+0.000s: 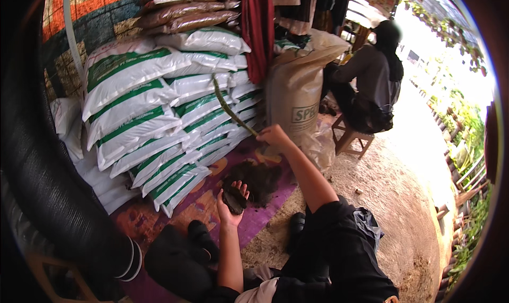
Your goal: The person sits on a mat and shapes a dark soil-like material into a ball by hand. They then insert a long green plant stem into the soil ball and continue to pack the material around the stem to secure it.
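My left hand (pixel 230 207) is palm up with a clump of dark soil (pixel 234 199) cupped in it. Out to the right and farther forward, my right hand (pixel 274 137) pinches the lower end of a long, narrow green stem or leaf cutting (pixel 226 107). The cutting slants up and to the left, in front of the stacked sacks. Beyond my left hand, a heap of dark soil (pixel 256 180) lies on a purple patterned mat (pixel 274 211).
White-and-green plastic sacks (pixel 131 92) are stacked at the left, with brown bags (pixel 195 19) on top. A large woven sack (pixel 296 92) stands ahead. At the right a person (pixel 370 76) sits on a low stool (pixel 352 138). Plants (pixel 461 144) line the far right edge.
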The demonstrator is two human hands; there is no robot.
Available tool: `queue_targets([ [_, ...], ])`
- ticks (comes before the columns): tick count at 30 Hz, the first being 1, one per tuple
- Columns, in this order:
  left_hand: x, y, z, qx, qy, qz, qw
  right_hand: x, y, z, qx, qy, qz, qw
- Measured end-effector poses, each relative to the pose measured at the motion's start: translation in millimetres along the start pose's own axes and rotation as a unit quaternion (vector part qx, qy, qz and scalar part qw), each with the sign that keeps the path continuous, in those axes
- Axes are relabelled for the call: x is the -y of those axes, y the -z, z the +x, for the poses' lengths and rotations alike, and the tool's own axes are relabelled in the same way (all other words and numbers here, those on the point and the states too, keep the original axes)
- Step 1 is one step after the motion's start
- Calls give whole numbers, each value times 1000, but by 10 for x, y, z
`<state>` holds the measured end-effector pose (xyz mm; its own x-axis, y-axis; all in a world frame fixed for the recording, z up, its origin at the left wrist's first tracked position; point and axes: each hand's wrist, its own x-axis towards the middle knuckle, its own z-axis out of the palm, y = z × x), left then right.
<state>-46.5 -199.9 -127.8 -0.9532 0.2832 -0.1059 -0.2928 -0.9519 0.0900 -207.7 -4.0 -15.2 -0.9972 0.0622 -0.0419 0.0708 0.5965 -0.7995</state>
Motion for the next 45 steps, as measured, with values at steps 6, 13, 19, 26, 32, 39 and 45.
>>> queue_targets([
  [6,-292,331,-102,-61,-43,28,997,123,-860,-532,279,-183,249,909],
  [13,-212,162,83,-24,6,43,999,84,-978,-634,402,-114,227,880],
  [19,1,81,150,-59,2,69,996,-252,-997,-771,236,172,156,944],
  [26,92,101,151,-40,-1,73,997,-186,-788,-1057,234,46,177,955],
  [32,152,77,195,-23,-10,112,993,-297,-753,-1223,130,118,5,984],
  [39,337,15,293,-41,-50,228,972,-372,-782,-1471,-40,188,-83,978],
  [45,370,104,354,-53,-91,263,959,-419,-774,-1526,-82,240,-95,963],
])
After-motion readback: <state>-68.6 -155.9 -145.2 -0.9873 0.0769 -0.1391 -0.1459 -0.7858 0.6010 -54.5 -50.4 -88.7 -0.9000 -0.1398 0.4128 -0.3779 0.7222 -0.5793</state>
